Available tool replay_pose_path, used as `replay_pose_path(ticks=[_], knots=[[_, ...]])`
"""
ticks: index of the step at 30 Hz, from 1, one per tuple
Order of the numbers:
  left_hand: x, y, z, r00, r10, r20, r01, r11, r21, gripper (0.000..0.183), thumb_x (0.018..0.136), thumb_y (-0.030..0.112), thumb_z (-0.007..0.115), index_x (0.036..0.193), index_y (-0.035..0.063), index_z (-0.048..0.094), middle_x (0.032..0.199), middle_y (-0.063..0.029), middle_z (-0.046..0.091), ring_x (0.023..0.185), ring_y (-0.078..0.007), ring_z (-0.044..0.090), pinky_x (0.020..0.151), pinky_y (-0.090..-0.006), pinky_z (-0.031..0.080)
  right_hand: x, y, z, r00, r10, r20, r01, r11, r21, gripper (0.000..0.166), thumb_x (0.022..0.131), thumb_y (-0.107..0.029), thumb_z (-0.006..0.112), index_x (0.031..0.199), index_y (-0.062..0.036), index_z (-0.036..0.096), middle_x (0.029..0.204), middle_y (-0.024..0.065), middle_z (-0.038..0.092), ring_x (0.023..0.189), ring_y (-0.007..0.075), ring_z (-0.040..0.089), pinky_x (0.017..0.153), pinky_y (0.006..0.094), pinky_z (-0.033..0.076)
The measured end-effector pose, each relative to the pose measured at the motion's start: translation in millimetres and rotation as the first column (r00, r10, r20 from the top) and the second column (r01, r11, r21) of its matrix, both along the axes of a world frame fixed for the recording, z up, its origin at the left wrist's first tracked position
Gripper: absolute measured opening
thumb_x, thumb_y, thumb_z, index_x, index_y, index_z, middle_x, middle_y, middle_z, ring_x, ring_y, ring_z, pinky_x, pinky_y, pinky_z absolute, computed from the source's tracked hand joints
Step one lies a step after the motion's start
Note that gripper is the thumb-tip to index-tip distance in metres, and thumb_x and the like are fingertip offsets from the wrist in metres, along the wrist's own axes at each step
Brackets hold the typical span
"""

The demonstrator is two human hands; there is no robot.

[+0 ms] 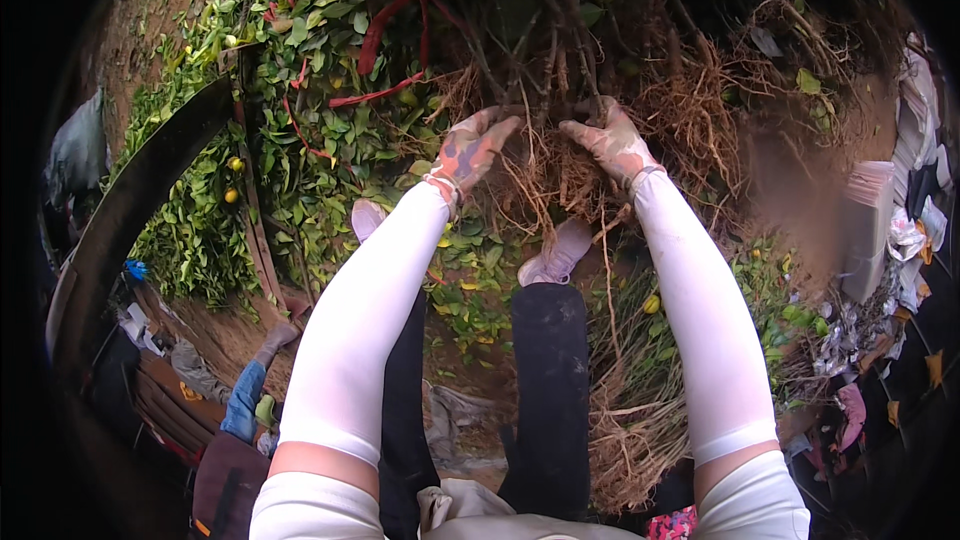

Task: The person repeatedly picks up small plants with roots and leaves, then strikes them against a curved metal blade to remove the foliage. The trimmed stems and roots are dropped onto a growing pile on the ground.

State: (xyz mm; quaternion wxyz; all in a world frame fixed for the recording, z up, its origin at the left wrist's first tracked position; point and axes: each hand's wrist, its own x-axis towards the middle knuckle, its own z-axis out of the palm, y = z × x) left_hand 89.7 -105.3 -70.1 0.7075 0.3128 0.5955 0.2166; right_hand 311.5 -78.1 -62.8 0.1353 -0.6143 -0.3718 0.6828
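Both my hands wear patterned gloves and reach out to bare-rooted saplings, whose brown roots [574,183] hang between them. My left hand [472,150] is at the left side of the thin stems, its fingers partly hidden among them. On the other side my right hand [609,141] has its fingers up against a stem, the thumb pointing inward. How firmly either hand grips cannot be seen. More root clusters [697,97] lie just right of my right hand, and dark stems spread above. A red ribbon [386,26] loops over leaves at upper left.
Leafy cuttings [322,59] with yellow fruits cover the ground at left, beside a curved dark strip [150,157]. A bundle of rooted plants [637,420] lies by my right leg. Another person [244,397] is at lower left. Stacked pale sheets [866,232] stand at right.
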Motion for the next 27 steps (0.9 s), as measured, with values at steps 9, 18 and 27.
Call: replay_pose_path(ticks=[9,18,27], knots=[[-16.0,10.8,34.6,0.967,-0.235,0.101,0.232,0.972,0.036,0.045,0.098,0.024,0.059,0.133,-0.0043,0.052,0.125,-0.0106,0.062,0.113,-0.0152,0.057,0.1,-0.0261,0.043,-29.7,-63.9,30.8,0.998,-0.058,-0.028,0.058,0.998,-0.007,0.076,0.08,-0.031,0.08,0.137,0.0019,0.043,0.128,0.0155,0.06,0.117,0.0265,0.057,0.104,0.0337,0.043],[-27.4,-4.3,54.4,0.986,-0.166,0.032,0.168,0.981,-0.1,0.035,0.099,0.021,0.054,0.129,0.0034,0.058,0.113,-0.006,0.066,0.101,-0.0143,0.061,0.09,-0.0256,0.048,-12.6,-50.4,83.1,0.987,-0.156,-0.025,0.152,0.98,-0.126,0.057,0.083,-0.039,0.076,0.125,-0.0044,0.057,0.119,0.0107,0.063,0.104,0.023,0.062,0.095,0.0353,0.048],[10.1,18.6,134.8,0.669,-0.74,-0.069,0.743,0.663,0.087,0.09,0.084,0.064,0.058,0.138,-0.0068,0.042,0.123,-0.0241,0.056,0.118,-0.0328,0.055,0.103,-0.0382,0.043,-27.5,-65.1,93.2,0.905,-0.352,-0.239,0.318,0.933,-0.168,0.086,0.068,-0.024,0.088,0.137,-0.0042,0.042,0.128,0.012,0.056,0.118,0.0266,0.055,0.103,0.0402,0.044]])
